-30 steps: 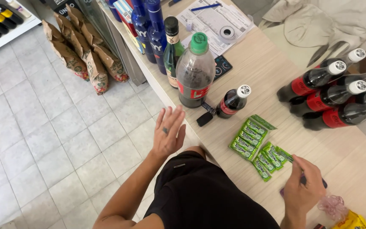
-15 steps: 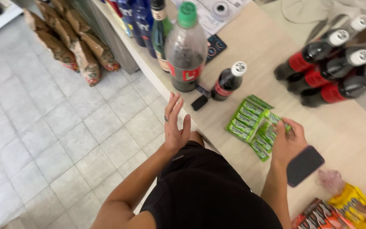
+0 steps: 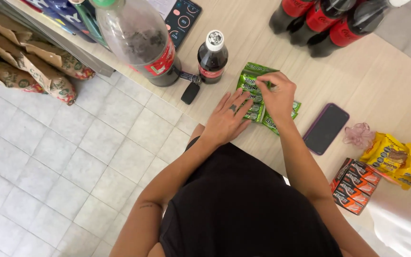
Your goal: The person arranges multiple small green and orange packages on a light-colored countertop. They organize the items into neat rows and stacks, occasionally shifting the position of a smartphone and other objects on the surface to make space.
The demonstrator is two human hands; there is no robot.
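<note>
From the head camera, looking down, the person stands at a light wooden counter (image 3: 357, 81) with both hands on a group of green gum packs (image 3: 255, 76). The left hand (image 3: 227, 119) lies flat and open on the near packs, fingers spread, pressing them against the counter. The right hand (image 3: 277, 93) is curled over the middle of the group, and its fingertips seem to pinch one pack, although the hand hides the exact grip, so it cannot be told for sure.

The packs lie close together, touching each other, near the counter edge and just in front of a small cola bottle (image 3: 211, 57). Some packs already form a neat row on the far side; the ones under the hands look less ordered, so the arranging is judged to be in the middle, not finished.

Beside the small bottle stand a large cola bottle (image 3: 141, 45) and a black car key (image 3: 190, 91). A dark phone (image 3: 326, 128) lies to the right of the packs, apart from them. Further right are red gum packs (image 3: 355, 185) and yellow snack bags (image 3: 391, 154), untouched by either hand.
</note>
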